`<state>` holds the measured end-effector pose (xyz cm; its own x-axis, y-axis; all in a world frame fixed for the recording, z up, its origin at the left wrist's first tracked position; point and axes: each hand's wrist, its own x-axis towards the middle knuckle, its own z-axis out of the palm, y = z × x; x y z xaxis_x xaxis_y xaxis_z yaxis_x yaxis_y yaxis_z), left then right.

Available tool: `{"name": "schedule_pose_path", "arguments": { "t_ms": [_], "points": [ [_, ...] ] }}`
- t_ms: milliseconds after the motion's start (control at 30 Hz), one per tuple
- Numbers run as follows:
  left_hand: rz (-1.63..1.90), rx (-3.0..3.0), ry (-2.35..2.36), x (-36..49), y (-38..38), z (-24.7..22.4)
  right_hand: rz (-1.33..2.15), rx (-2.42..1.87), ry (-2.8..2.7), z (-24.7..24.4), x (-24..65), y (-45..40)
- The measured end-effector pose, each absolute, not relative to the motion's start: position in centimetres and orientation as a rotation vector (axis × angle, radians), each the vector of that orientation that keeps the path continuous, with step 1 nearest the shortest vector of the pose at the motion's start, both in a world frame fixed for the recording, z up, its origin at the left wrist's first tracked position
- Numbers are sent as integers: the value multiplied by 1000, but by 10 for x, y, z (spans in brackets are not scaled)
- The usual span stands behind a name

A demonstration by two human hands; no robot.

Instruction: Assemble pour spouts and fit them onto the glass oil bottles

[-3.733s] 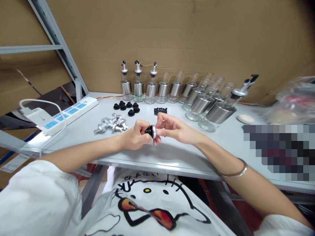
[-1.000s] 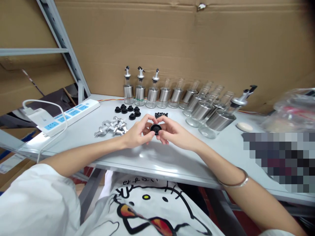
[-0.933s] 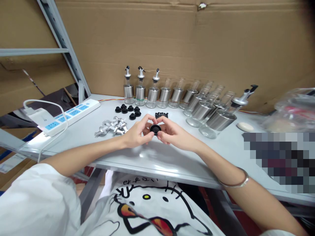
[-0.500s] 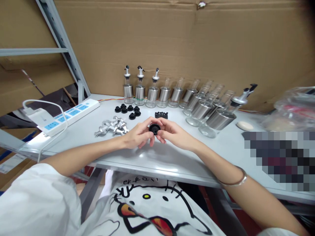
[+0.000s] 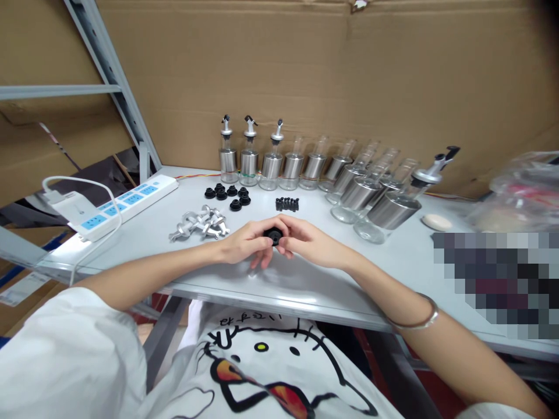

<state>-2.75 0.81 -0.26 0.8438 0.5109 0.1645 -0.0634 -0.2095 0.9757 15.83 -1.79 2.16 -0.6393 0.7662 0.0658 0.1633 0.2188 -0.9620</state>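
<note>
A round black rubber stopper [image 5: 273, 235] is pinched between both hands above the table [image 5: 271, 294]. My left hand [image 5: 248, 241] grips its left side, thumb toward me. On the other side, my right hand [image 5: 303, 237] holds it with thumb and fingers, the forefinger curved over the far rim. Beyond the hands lie several small black spout caps [image 5: 287, 204] in a row. More black stoppers [image 5: 227, 195] are grouped to the left, and a heap of silver pourer spouts [image 5: 201, 223] sits nearer my left hand.
Glass bottles with steel sleeves [image 5: 314, 169] stand along the cardboard wall [image 5: 305, 70]; some carry pourers. A white power strip [image 5: 126, 205] lies at left. At right are a pale oval object [image 5: 437, 222] and a clear plastic bag [image 5: 524, 192].
The stopper has tilted and dropped slightly toward me between my fingers, so its face shows less. My left hand's lower fingers have shifted down a little.
</note>
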Motion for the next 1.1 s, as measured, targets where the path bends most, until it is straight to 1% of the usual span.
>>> {"name": "schedule_pose_path", "arguments": {
  "t_ms": [233,333,567,1100],
  "points": [
    [598,1749,374,-26,2,-2,1435,-709,-1992,24,154,-23],
    [595,1798,376,-27,1,-3,1384,-745,-2056,26,152,-27],
    [682,1972,393,-28,0,-5,1061,-895,-2189,22,152,-28],
    [684,2080,438,-29,-2,-3,957,-957,-2207,22,150,-31]
  ]
}}
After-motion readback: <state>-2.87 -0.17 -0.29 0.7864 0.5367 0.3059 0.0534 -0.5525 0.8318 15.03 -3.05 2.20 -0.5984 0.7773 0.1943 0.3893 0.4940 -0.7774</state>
